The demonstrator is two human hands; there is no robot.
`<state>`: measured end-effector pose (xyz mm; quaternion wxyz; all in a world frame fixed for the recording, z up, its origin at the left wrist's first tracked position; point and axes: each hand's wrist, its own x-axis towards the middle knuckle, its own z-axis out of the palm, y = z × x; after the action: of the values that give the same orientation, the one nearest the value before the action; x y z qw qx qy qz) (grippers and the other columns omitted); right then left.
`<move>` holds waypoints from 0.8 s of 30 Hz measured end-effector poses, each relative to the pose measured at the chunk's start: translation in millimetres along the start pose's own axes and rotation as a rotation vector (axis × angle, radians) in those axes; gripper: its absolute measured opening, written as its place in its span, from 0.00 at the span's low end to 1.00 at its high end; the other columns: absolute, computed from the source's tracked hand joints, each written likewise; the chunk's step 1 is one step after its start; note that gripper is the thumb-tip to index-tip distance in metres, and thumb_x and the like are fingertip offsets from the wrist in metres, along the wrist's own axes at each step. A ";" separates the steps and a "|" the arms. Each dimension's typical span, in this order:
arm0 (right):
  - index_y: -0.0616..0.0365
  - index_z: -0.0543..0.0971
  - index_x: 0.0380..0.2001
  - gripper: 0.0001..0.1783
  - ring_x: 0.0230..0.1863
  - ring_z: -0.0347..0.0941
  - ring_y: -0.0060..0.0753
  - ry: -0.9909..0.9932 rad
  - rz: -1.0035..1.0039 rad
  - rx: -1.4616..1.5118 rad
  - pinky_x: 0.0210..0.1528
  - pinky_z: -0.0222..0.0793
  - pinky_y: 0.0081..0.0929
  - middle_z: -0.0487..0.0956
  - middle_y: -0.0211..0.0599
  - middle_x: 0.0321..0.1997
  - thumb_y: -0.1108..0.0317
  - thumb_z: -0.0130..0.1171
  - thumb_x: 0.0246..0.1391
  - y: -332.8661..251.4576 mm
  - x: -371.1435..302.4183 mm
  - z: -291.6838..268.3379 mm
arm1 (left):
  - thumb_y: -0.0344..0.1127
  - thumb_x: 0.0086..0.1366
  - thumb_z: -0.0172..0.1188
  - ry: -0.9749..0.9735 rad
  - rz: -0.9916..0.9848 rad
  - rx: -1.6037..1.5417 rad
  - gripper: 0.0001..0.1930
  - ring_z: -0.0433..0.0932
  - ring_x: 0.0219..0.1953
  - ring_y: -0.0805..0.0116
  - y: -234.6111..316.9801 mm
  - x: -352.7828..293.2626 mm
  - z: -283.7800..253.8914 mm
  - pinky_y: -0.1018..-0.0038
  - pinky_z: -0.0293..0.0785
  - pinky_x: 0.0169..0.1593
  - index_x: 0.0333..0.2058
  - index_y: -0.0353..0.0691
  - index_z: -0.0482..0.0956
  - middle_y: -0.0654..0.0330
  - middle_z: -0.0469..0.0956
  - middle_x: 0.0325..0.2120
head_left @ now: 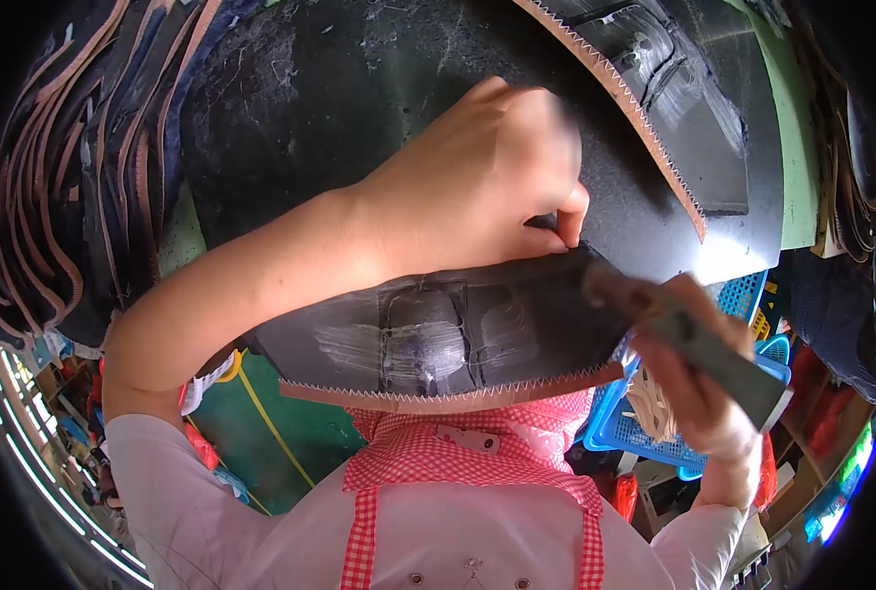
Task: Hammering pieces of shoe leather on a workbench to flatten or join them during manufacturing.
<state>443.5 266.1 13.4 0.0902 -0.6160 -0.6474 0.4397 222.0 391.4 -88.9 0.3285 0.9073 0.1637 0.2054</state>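
A black leather piece (517, 329) with glue-like smears and a brown, zigzag-stitched lower edge lies at the near side of the work surface, overhanging toward me. My left hand (507, 172) reaches across above it, fingers closed in a pinch at its upper right edge; the fingertips are partly hidden. At the right, my right hand (699, 369) is wrapped round what looks like a grey metal hammer (708, 359), blurred, its narrow end over the piece's right corner. Farther off, a similar stitched black piece (694, 108) lies on the surface.
Stacked black pieces with brown edges (94, 167) hang over the left side; more (846, 167) stand at the far right. Blue plastic baskets (635, 433) sit below on the right. The dark work slab (291, 118) has a green sheet (787, 128) beside it.
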 end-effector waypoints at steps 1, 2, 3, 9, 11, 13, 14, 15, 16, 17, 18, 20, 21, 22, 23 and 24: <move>0.57 0.76 0.42 0.12 0.25 0.82 0.48 0.146 0.023 0.019 0.26 0.73 0.35 0.79 0.42 0.27 0.67 0.66 0.58 1.7 -3.4 3.4 | 0.34 0.47 0.74 0.012 0.017 0.010 0.07 0.74 0.41 0.68 1.7 0.7 -0.2 0.68 0.66 0.50 0.26 0.51 0.84 0.72 0.77 0.32; 0.58 0.76 0.43 0.13 0.27 0.82 0.51 0.198 -0.106 -0.063 0.25 0.73 0.36 0.78 0.41 0.28 0.68 0.66 0.58 8.8 -2.0 -1.5 | 0.34 0.47 0.74 0.008 0.019 0.005 0.07 0.74 0.41 0.68 2.8 0.3 0.7 0.68 0.66 0.50 0.26 0.51 0.84 0.72 0.77 0.32; 0.59 0.75 0.43 0.13 0.27 0.82 0.50 0.247 -0.060 0.001 0.25 0.73 0.35 0.77 0.42 0.29 0.69 0.65 0.58 7.1 -2.7 0.5 | 0.33 0.47 0.74 0.023 0.040 0.023 0.08 0.74 0.42 0.68 4.0 -0.3 1.6 0.67 0.66 0.50 0.25 0.51 0.83 0.72 0.76 0.32; 0.64 0.74 0.45 0.10 0.25 0.78 0.47 0.096 -0.056 -0.006 0.26 0.70 0.35 0.78 0.46 0.30 0.75 0.60 0.62 2.3 16.4 10.8 | 0.34 0.45 0.74 0.016 0.042 0.094 0.10 0.75 0.43 0.65 9.7 -9.4 4.0 0.65 0.67 0.51 0.26 0.51 0.82 0.71 0.76 0.31; 0.68 0.74 0.48 0.13 0.23 0.75 0.46 0.117 0.076 0.067 0.27 0.67 0.32 0.78 0.45 0.26 0.76 0.59 0.62 1.0 10.7 12.1 | 0.34 0.45 0.74 0.054 0.009 0.082 0.10 0.75 0.43 0.65 14.4 -10.4 3.7 0.65 0.67 0.50 0.27 0.51 0.82 0.71 0.76 0.32; 0.68 0.74 0.49 0.14 0.22 0.75 0.44 -0.020 0.003 -0.040 0.27 0.66 0.32 0.78 0.42 0.26 0.75 0.60 0.62 6.4 11.6 16.3 | 0.34 0.44 0.75 0.154 -0.081 0.087 0.10 0.75 0.42 0.66 16.1 -14.7 4.6 0.65 0.66 0.50 0.27 0.51 0.83 0.72 0.76 0.32; 0.68 0.74 0.49 0.14 0.22 0.75 0.44 -0.040 -0.050 -0.065 0.27 0.66 0.32 0.79 0.43 0.27 0.75 0.60 0.62 4.9 14.0 13.0 | 0.34 0.44 0.75 0.153 -0.080 0.086 0.10 0.75 0.42 0.66 16.0 -17.7 5.1 0.65 0.66 0.50 0.27 0.51 0.83 0.72 0.76 0.32; 0.68 0.75 0.48 0.13 0.22 0.74 0.46 0.033 -0.125 -0.034 0.27 0.66 0.33 0.79 0.44 0.27 0.75 0.60 0.61 4.6 18.6 9.0 | 0.34 0.45 0.75 0.151 -0.096 0.085 0.10 0.75 0.42 0.65 16.4 -20.2 5.3 0.65 0.66 0.50 0.27 0.51 0.83 0.72 0.77 0.32; 0.67 0.76 0.47 0.12 0.22 0.73 0.47 0.101 -0.207 -0.003 0.27 0.66 0.34 0.78 0.45 0.28 0.76 0.61 0.61 4.2 23.0 5.5 | 0.34 0.45 0.75 0.153 -0.118 0.088 0.10 0.74 0.42 0.65 18.1 -22.8 5.2 0.65 0.66 0.49 0.27 0.51 0.84 0.72 0.77 0.32; 0.67 0.76 0.48 0.13 0.21 0.72 0.47 0.110 -0.173 -0.055 0.26 0.66 0.36 0.79 0.46 0.28 0.75 0.62 0.61 1.9 22.4 3.9 | 0.35 0.44 0.76 0.157 -0.085 0.105 0.10 0.74 0.42 0.65 22.2 -23.0 7.7 0.64 0.66 0.49 0.27 0.51 0.84 0.72 0.77 0.31; 0.67 0.76 0.49 0.15 0.19 0.71 0.46 0.119 -0.140 -0.108 0.24 0.66 0.38 0.80 0.46 0.29 0.74 0.63 0.60 0.3 20.9 3.8 | 0.35 0.44 0.76 0.156 -0.005 0.230 0.11 0.74 0.42 0.64 22.9 -24.8 10.2 0.63 0.66 0.48 0.28 0.51 0.84 0.71 0.76 0.31; 0.65 0.74 0.44 0.11 0.18 0.70 0.47 0.077 -0.225 -0.145 0.23 0.64 0.38 0.76 0.46 0.25 0.73 0.61 0.62 3.8 17.3 14.1 | 0.36 0.44 0.76 0.181 -0.002 0.292 0.11 0.74 0.42 0.64 30.2 -25.3 11.3 0.62 0.66 0.48 0.29 0.51 0.85 0.71 0.76 0.31; 0.64 0.73 0.48 0.14 0.19 0.72 0.49 -0.047 -0.031 -0.054 0.25 0.66 0.38 0.77 0.48 0.25 0.72 0.61 0.62 6.7 15.7 17.7 | 0.36 0.44 0.76 0.191 -0.078 0.271 0.11 0.74 0.43 0.64 31.5 -26.6 7.0 0.63 0.66 0.49 0.29 0.51 0.85 0.70 0.77 0.31; 0.64 0.74 0.51 0.16 0.19 0.72 0.49 -0.049 -0.047 -0.092 0.25 0.67 0.37 0.79 0.48 0.27 0.73 0.62 0.62 10.7 13.4 19.0 | 0.36 0.44 0.76 0.201 -0.147 0.242 0.11 0.74 0.43 0.64 31.5 -26.1 1.2 0.63 0.67 0.49 0.29 0.51 0.85 0.70 0.77 0.32; 0.64 0.75 0.51 0.15 0.20 0.72 0.48 0.001 -0.082 -0.070 0.26 0.67 0.36 0.80 0.47 0.28 0.73 0.61 0.62 8.6 15.1 17.1 | 0.35 0.44 0.76 0.190 -0.206 0.258 0.10 0.74 0.44 0.64 28.8 -27.4 -0.5 0.64 0.67 0.49 0.28 0.51 0.85 0.71 0.77 0.32; 0.64 0.76 0.50 0.14 0.21 0.73 0.47 0.052 -0.117 -0.049 0.26 0.67 0.35 0.80 0.46 0.29 0.74 0.61 0.62 4.5 18.6 13.1 | 0.35 0.44 0.76 0.190 -0.200 0.252 0.10 0.74 0.44 0.64 28.2 -27.8 2.8 0.64 0.67 0.49 0.28 0.51 0.85 0.71 0.77 0.32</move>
<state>433.9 275.8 -5.4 0.1173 -0.5902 -0.6903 0.4018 204.0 357.3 -79.5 0.2139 0.8970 0.3078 0.2343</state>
